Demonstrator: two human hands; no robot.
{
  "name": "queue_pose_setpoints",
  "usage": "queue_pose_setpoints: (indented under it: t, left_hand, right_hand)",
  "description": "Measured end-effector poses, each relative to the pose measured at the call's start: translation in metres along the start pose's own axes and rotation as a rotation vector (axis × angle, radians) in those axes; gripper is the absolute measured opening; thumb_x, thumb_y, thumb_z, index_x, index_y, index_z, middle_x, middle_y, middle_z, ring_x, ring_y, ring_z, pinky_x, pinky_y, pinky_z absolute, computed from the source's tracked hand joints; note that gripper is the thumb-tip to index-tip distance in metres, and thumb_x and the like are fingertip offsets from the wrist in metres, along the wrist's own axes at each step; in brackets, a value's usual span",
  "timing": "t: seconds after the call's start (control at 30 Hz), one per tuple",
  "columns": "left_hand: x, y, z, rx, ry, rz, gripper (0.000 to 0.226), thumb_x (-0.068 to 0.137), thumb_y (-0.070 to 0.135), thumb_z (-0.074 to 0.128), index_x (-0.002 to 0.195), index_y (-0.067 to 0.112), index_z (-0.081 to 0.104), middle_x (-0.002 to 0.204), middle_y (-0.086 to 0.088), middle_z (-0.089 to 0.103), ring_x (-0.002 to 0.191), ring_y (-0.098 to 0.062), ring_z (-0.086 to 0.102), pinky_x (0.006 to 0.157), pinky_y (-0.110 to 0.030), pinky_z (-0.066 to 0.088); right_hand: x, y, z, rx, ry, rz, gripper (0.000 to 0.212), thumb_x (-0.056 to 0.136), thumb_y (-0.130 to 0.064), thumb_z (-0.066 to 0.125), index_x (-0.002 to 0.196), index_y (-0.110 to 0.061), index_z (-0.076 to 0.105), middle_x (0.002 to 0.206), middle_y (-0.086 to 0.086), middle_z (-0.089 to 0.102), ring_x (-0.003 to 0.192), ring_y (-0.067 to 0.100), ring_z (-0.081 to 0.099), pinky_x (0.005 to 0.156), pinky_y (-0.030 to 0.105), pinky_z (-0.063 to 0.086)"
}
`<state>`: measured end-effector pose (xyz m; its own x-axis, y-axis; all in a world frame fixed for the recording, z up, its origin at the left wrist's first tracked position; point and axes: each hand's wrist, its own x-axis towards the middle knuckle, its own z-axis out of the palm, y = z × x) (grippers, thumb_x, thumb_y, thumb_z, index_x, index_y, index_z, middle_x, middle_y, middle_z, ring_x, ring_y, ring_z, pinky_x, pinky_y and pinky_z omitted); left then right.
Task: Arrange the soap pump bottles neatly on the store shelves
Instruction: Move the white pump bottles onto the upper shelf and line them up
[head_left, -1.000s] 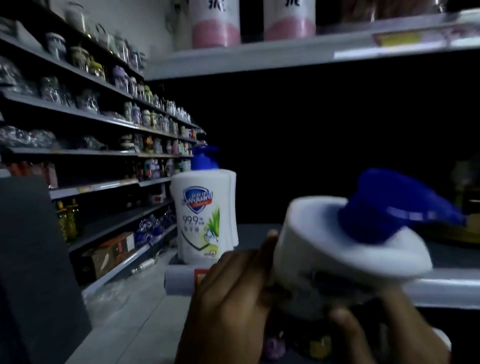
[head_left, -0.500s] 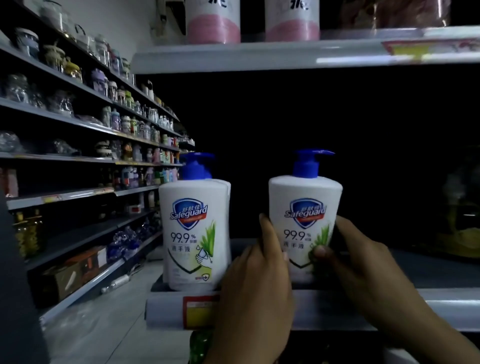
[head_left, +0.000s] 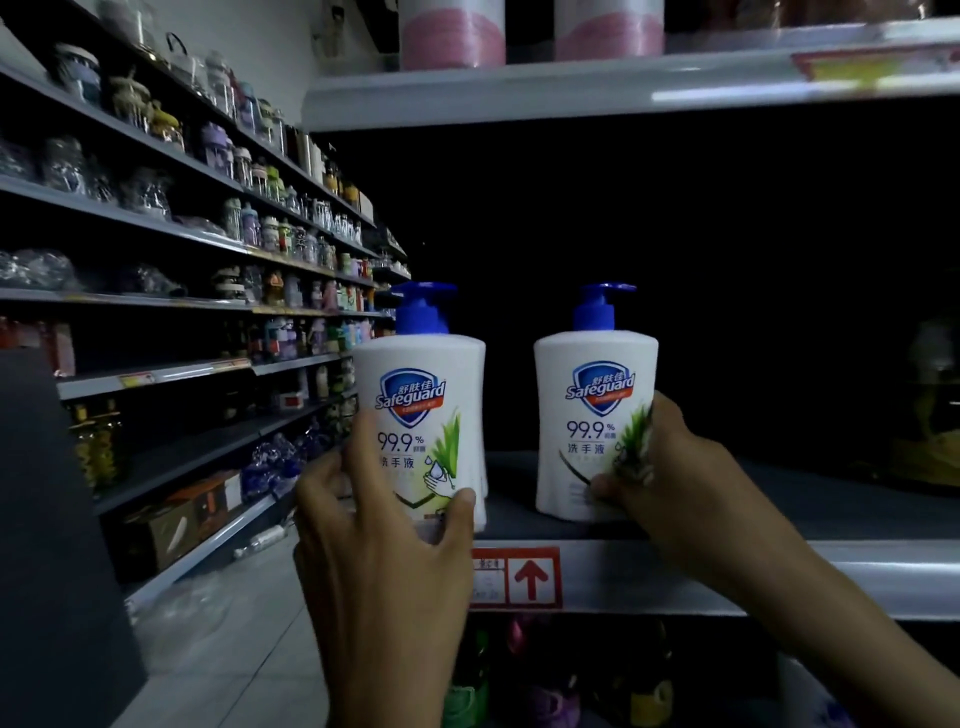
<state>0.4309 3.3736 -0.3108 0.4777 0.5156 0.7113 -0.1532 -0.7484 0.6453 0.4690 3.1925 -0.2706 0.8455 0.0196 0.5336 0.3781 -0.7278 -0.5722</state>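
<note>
Two white Safeguard soap pump bottles with blue pumps stand upright on the dark shelf (head_left: 810, 519). My left hand (head_left: 384, 540) grips the lower part of the left bottle (head_left: 421, 405) at the shelf's left end, with another bottle close behind it. My right hand (head_left: 670, 478) holds the right bottle (head_left: 592, 415) by its lower right side, thumb on the label. A gap of about half a bottle's width separates the two bottles.
A red price tag with an up arrow (head_left: 514, 577) sits on the shelf's front rail. An upper shelf (head_left: 571, 88) carries pink-and-white containers. Long shelves of jars and bottles (head_left: 208, 234) run along the aisle at left. Dim goods stand far right (head_left: 930, 405).
One second ago both hands carried the right bottle tilted toward the shelf. It now stands upright there, and my left hand has shifted from it over to the left bottle.
</note>
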Motion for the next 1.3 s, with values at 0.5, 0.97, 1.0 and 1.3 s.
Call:
queue_pose_setpoints:
  t: [0.5, 0.97, 1.0, 1.3]
  left_hand:
    - [0.002, -0.006, 0.01, -0.073, -0.007, -0.032, 0.099, 0.07, 0.045, 0.075, 0.148, 0.034, 0.016, 0.139, 0.001, 0.036, 0.127, -0.025, 0.04, 0.104, -0.052, 0.037]
    - [-0.049, 0.006, 0.02, -0.235, 0.202, 0.593, 0.013, 0.085, -0.002, 0.053, 0.081, -0.003, 0.065, 0.082, -0.017, 0.058, 0.077, -0.026, 0.055, 0.068, -0.023, 0.04]
    - [-0.064, 0.003, 0.026, -0.222, 0.143, 0.694, 0.016, 0.084, -0.003, 0.052, 0.074, -0.002, 0.065, 0.075, -0.016, 0.057, 0.07, -0.024, 0.052, 0.063, -0.024, 0.039]
    - [-0.078, -0.111, 0.066, 0.237, -0.545, 0.088, 0.006, 0.082, 0.015, 0.056, 0.077, 0.018, 0.058, 0.078, -0.005, 0.06, 0.073, -0.026, 0.058, 0.063, -0.033, 0.047]
  right_hand:
    - [0.035, -0.012, 0.046, -0.109, -0.024, 0.055, 0.082, 0.083, -0.036, 0.07, 0.145, -0.018, 0.021, 0.127, 0.007, 0.059, 0.111, 0.03, 0.06, 0.09, 0.05, 0.052]
    - [-0.082, 0.036, 0.016, -0.127, 0.388, -0.511, 0.017, 0.085, -0.009, 0.051, 0.094, -0.007, 0.065, 0.088, 0.007, 0.061, 0.08, 0.019, 0.056, 0.067, 0.023, 0.039]
    - [-0.097, 0.055, 0.022, -0.098, 0.351, -0.501, 0.013, 0.084, -0.007, 0.052, 0.087, -0.006, 0.065, 0.083, 0.006, 0.06, 0.075, 0.018, 0.054, 0.065, 0.022, 0.037]
    - [-0.119, 0.127, 0.097, -0.037, -0.19, -0.079, 0.028, 0.079, -0.001, 0.062, 0.099, -0.019, 0.063, 0.091, 0.0, 0.06, 0.081, 0.012, 0.059, 0.065, 0.018, 0.043]
